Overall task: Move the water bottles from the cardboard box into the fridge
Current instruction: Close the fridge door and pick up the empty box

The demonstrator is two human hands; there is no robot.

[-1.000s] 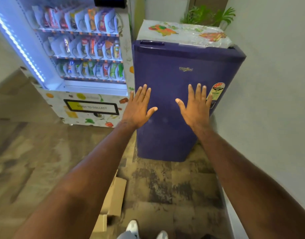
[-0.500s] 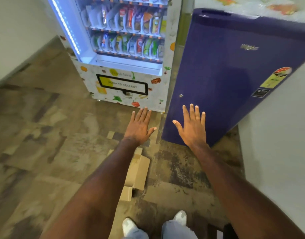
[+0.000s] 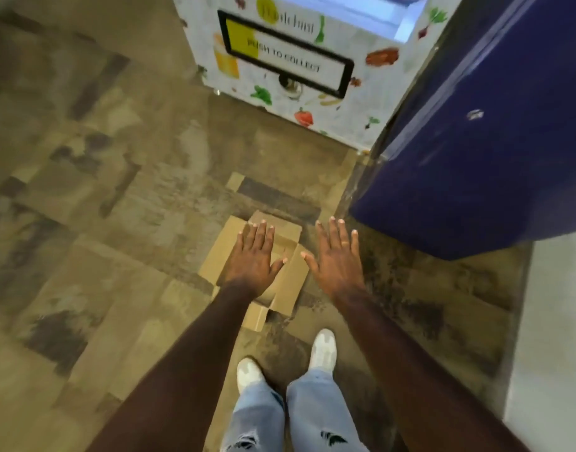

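A cardboard box (image 3: 288, 282) sits on the floor just ahead of my feet, its flaps spread. My left hand (image 3: 254, 259) hovers over the box with fingers straight, covering most of its inside, so no water bottles can be seen. My right hand (image 3: 337, 259) is spread flat to the right of the box, above the floor. Both hands hold nothing. The dark blue fridge (image 3: 482, 151) stands at the upper right with its door closed.
A white vending machine (image 3: 289, 70) with a "push to collect" flap stands straight ahead, left of the fridge. A pale wall (image 3: 554, 337) runs along the right. My white shoes (image 3: 324, 349) stand on the mottled brown floor (image 3: 100, 223).
My view has tilted down from the fridge door to the floor. Both hands have come down from in front of the fridge to over and beside the box.
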